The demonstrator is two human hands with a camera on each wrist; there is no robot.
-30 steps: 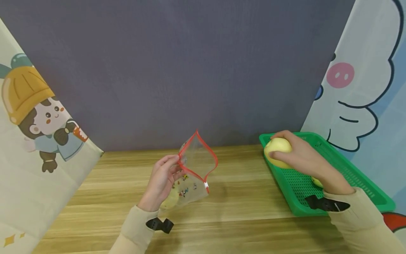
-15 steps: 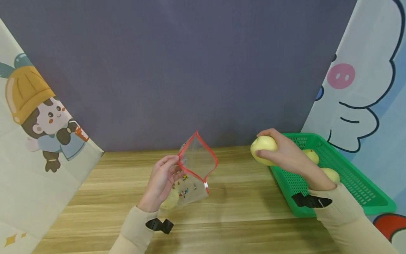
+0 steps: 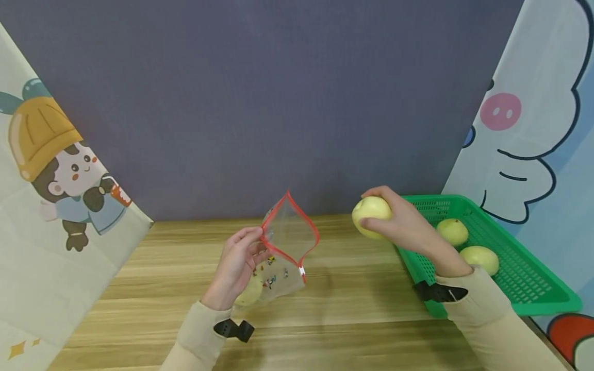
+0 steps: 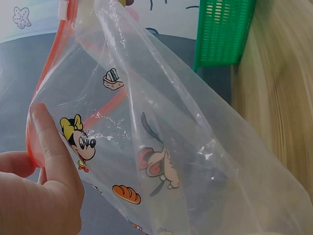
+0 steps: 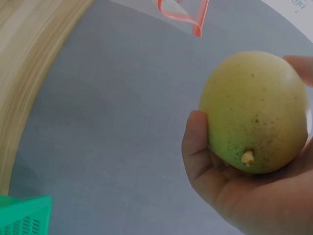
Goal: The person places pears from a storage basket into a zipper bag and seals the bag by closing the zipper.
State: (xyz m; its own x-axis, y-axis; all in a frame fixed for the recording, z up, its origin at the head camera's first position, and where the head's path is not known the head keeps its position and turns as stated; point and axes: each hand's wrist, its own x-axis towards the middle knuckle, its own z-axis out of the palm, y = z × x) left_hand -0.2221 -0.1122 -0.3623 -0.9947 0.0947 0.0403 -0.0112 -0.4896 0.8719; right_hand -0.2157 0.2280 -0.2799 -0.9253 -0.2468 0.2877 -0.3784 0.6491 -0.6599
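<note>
My left hand (image 3: 235, 268) pinches the edge of a clear zip bag (image 3: 280, 281) whose red-rimmed mouth gapes wide. Cartoon prints cover the bag's wall in the left wrist view. A pale round fruit (image 3: 250, 291) shows low in the bag, partly behind my wrist. To the right, my right hand (image 3: 408, 224) grips a round yellow-green pear (image 3: 371, 215) above the table, between bag and basket. Its short stem and brown speckles show in the right wrist view, with fingers (image 5: 196, 139) curled round it. A white slider (image 3: 301, 270) sits at the bag's near corner.
A green plastic basket (image 3: 540, 268) stands at the right with two more pears, the farther pear (image 3: 452, 232) and the nearer pear (image 3: 480, 259). The wooden table (image 3: 343, 330) meets a dark grey backdrop (image 3: 287, 103). Cartoon-printed cloths flank both sides.
My right hand has carried the pear left, out from over the basket toward the bag. The two pears in the basket have come into fuller view. My left hand and the bag stay put.
</note>
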